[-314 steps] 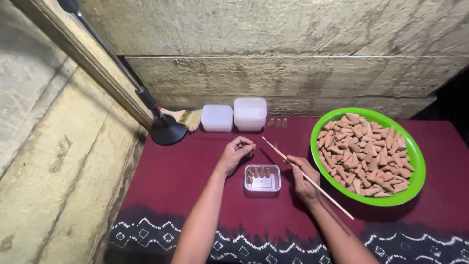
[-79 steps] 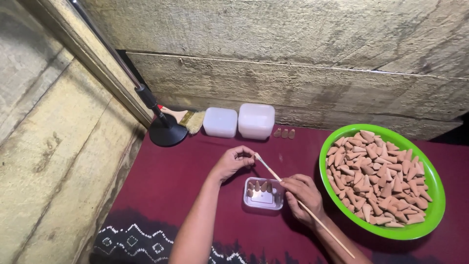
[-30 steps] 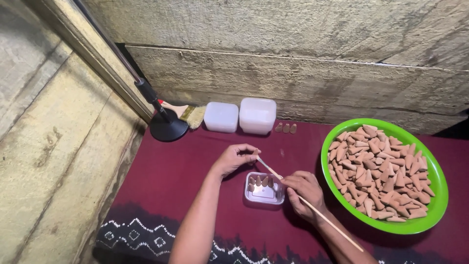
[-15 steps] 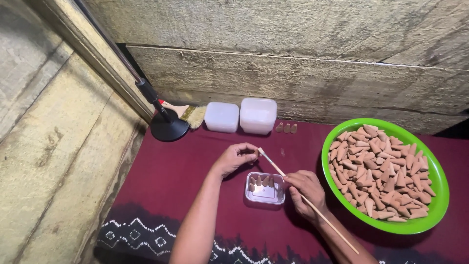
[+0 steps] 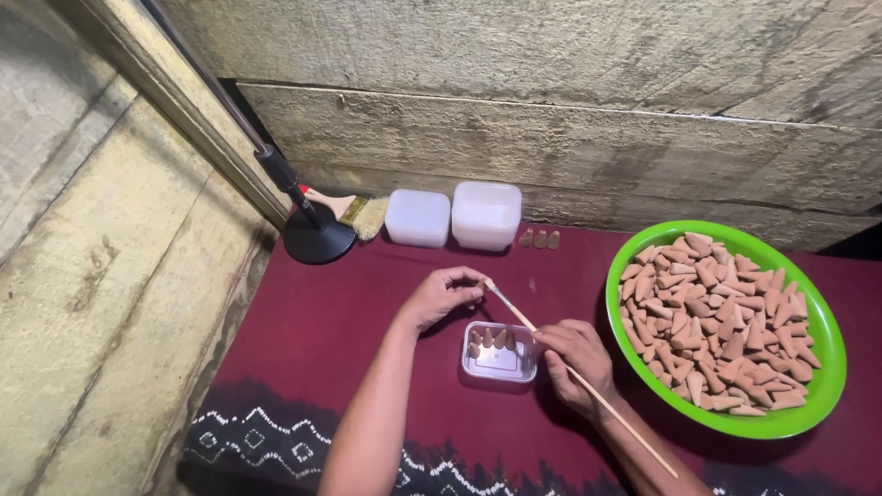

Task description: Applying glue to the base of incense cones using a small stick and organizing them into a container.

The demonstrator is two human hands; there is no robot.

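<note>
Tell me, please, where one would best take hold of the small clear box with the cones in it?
Probably by the short side walls of the small clear box, pinched from above: it sits flat and open-topped, its left wall free. The right hand and thin stick crowd its right edge.

I see no labels, signs or screens. Packaging only: two white translucent square tubs with lids, smaller one left, larger one right, touching side by side at the back of the maroon cloth against the wall. One small clear square container, open, sits mid-cloth between the hands, a few brown cones standing along its far side. All plain, no print I can make out.
</note>
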